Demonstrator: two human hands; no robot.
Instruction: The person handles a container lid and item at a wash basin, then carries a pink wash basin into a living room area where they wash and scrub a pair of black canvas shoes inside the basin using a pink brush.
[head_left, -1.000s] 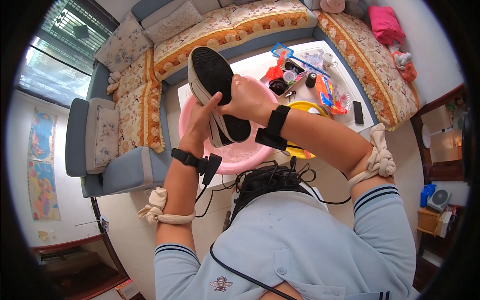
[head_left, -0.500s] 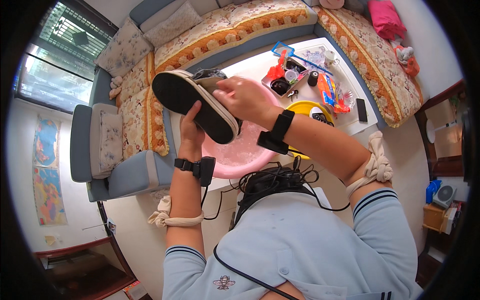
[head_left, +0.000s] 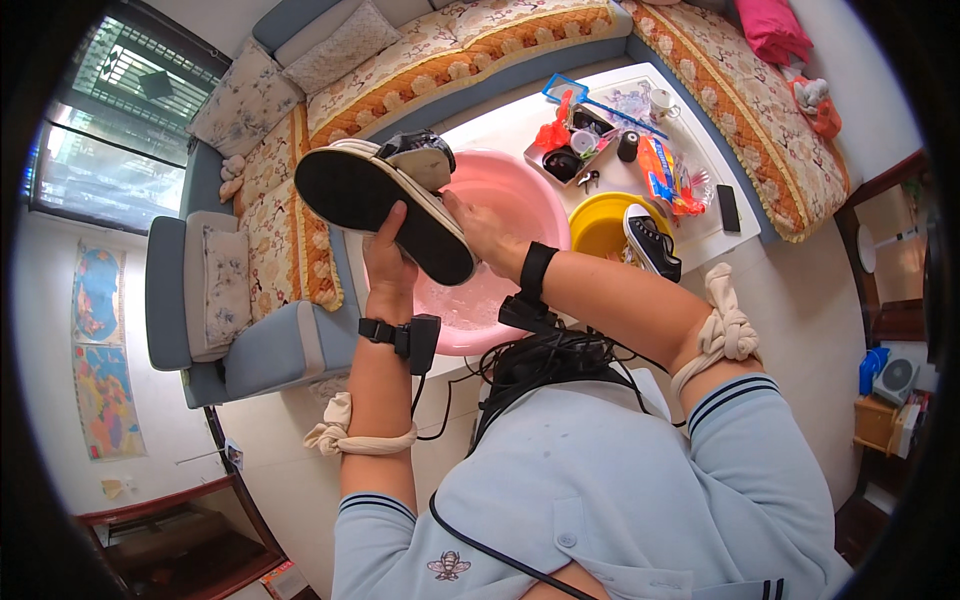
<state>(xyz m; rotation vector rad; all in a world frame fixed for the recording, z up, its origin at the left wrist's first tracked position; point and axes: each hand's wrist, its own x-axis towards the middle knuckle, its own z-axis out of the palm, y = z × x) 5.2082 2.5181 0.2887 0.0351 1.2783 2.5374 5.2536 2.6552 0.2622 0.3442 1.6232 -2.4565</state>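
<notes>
My left hand (head_left: pixel 390 265) grips a sneaker (head_left: pixel 385 210) from below, its thumb lying along the black sole. The shoe is tilted with its sole toward me, and a pale rubber band runs round its side. Its dark upper (head_left: pixel 418 155) shows beyond the far edge. At the near-right end of the shoe, my right hand (head_left: pixel 485 238) closes on the side and upper; its fingertips are hidden behind the shoe. Beneath both hands sits a pink basin (head_left: pixel 535 195) of sudsy water (head_left: pixel 460 305).
A yellow basin (head_left: pixel 590 225) stands right of the pink one, with a black-and-white sneaker (head_left: pixel 652 242) leaning on its rim. The white table (head_left: pixel 700 150) also holds a tray of small items (head_left: pixel 575 160), keys, an orange-and-blue packet (head_left: pixel 665 180) and a phone (head_left: pixel 727 209). Sofas surround it.
My right hand has slid from the upper's middle down toward the shoe's near end, uncovering the dark upper. The shoe has shifted slightly left. My left hand keeps its grip.
</notes>
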